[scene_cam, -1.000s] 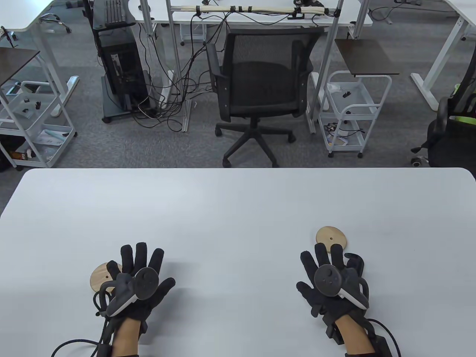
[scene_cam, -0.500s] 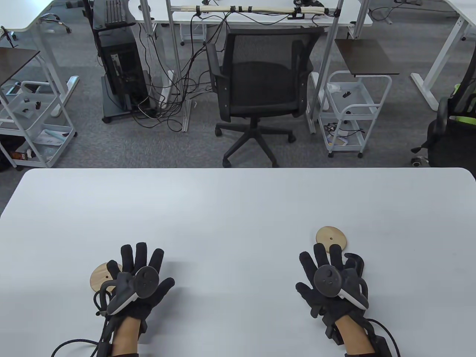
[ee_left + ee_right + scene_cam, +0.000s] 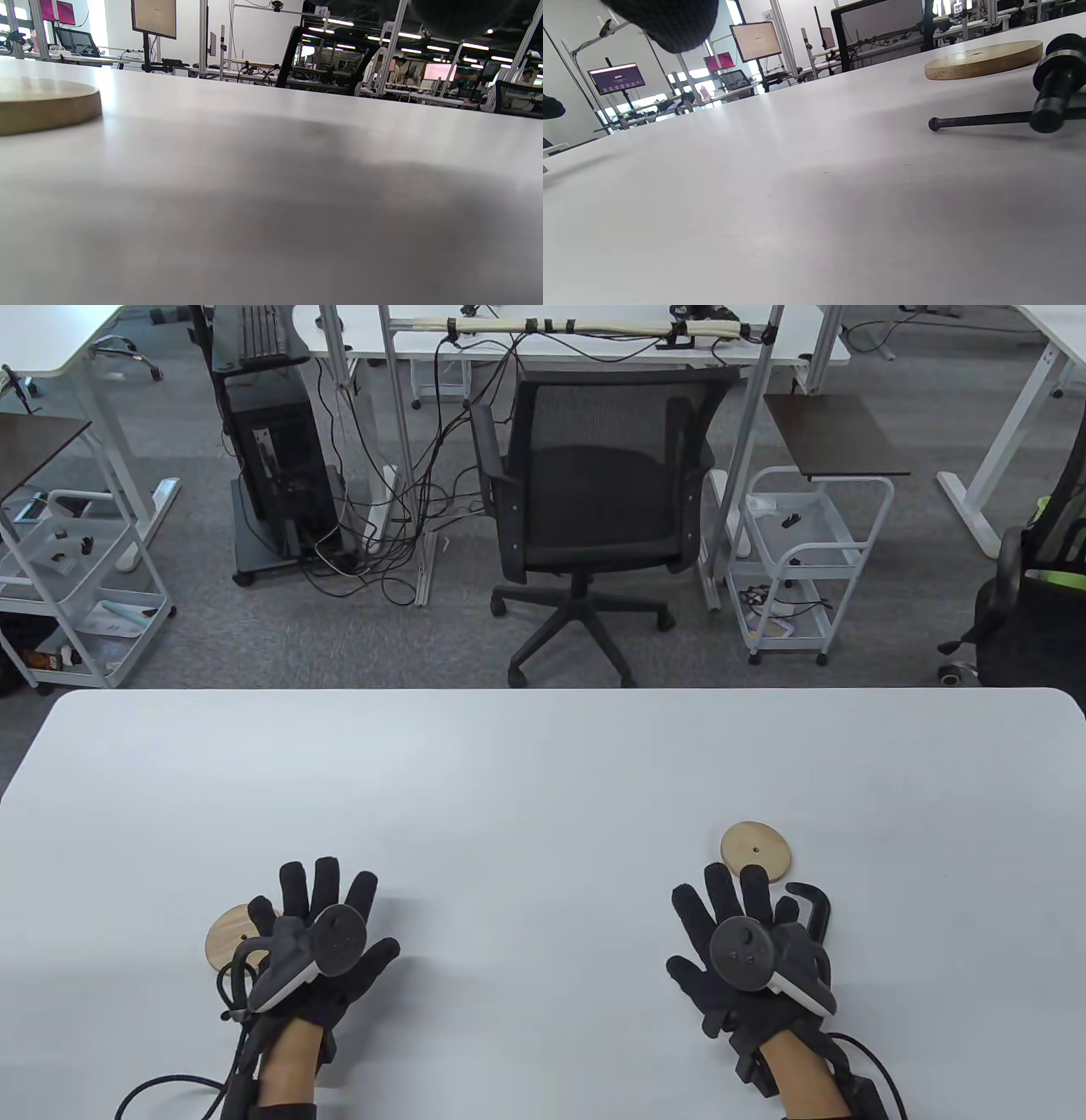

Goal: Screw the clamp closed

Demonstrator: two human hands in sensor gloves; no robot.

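Both gloved hands lie flat on the white table (image 3: 543, 780) with fingers straight, holding nothing. A black clamp (image 3: 813, 903) lies just right of my right hand (image 3: 736, 903); only its curved frame shows past the little finger, the rest is hidden by the hand. In the right wrist view the clamp's screw and knob (image 3: 1052, 91) with its thin cross bar (image 3: 980, 120) lie on the table at the right edge, and one fingertip (image 3: 666, 19) hangs in at the top left. My left hand (image 3: 321, 899) is far from the clamp, at the table's near left.
A wooden disc (image 3: 755, 847) lies just beyond my right hand's fingertips, also in the right wrist view as the disc (image 3: 984, 59). A second wooden disc (image 3: 226, 937) is partly under my left hand's outer edge, and shows as the disc (image 3: 46, 103). A black office chair (image 3: 594, 500) stands beyond the table.
My right hand has slid slightly left and back toward me, uncovering more of the wooden disc. My left hand has shifted a little to the right. The clamp has not moved.
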